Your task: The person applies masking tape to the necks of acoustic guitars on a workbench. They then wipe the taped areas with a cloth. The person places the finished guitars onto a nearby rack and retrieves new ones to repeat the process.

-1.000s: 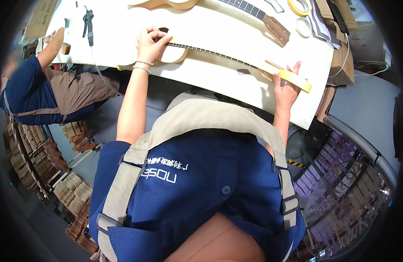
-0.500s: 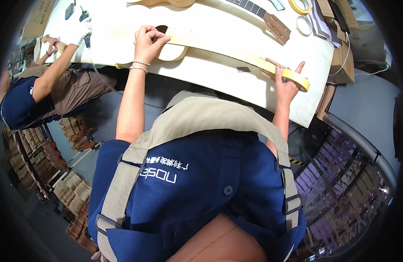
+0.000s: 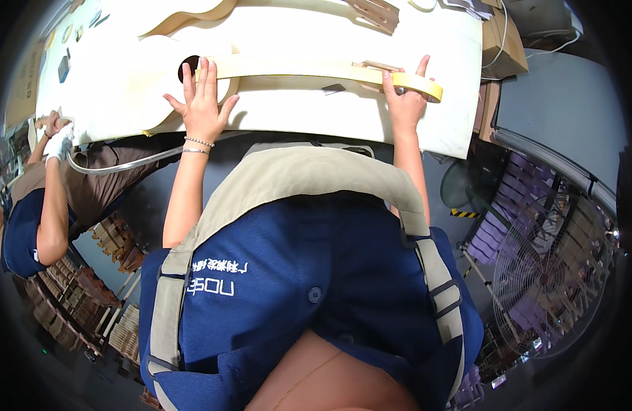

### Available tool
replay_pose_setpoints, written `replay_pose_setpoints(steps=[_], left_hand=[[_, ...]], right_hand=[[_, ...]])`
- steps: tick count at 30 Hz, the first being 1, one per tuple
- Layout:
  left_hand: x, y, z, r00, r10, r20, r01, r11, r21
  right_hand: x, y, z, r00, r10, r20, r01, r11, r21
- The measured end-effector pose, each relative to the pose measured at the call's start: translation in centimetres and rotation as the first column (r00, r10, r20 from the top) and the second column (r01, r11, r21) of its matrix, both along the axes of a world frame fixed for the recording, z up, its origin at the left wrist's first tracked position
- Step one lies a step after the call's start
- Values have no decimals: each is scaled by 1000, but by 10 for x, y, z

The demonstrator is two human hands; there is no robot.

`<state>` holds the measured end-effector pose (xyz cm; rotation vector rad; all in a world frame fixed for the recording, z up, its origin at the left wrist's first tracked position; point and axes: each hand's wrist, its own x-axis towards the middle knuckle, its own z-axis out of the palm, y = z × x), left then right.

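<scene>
A guitar with a pale body (image 3: 224, 90) and a dark sound hole (image 3: 187, 68) lies across the white table (image 3: 288, 116). My left hand (image 3: 203, 115) rests on it beside the sound hole, fingers stretched and spread over the end of a yellow tape strip (image 3: 288, 70). That strip runs taut to the right, along the guitar's neck, and mostly hides it. My right hand (image 3: 406, 108) grips the roll of yellow tape (image 3: 425, 88) near the brown headstock (image 3: 377, 66), index finger pointing up. A small dark flat piece (image 3: 334, 89) lies just below the strip.
Farther back lies another guitar, its brown headstock (image 3: 376, 14) at the table's far edge. A co-worker's white-gloved hand (image 3: 59, 140) is at the left, near a clear hose (image 3: 117, 166). Cardboard boxes (image 3: 504, 44) stand off the right edge; a large fan (image 3: 545, 281) is lower right.
My left hand has gone from pinching the tape end to lying spread over it. The tape roll stays in my right hand. My view has shifted, and the co-worker's arm is lower.
</scene>
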<state>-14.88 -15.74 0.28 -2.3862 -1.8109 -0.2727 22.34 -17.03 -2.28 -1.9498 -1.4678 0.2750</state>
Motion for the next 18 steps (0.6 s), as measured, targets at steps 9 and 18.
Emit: replay_pose_setpoints(steps=[9,18], left_hand=[[175,-20,-1,840,-487,239,534,821,-204],[156,-16,-28,951,-213,225,274,916,-292]], right_hand=[[-15,-1,-14,999,-27,41,26,999,26],[-12,-2,-19,998,11,69,-14,999,39]])
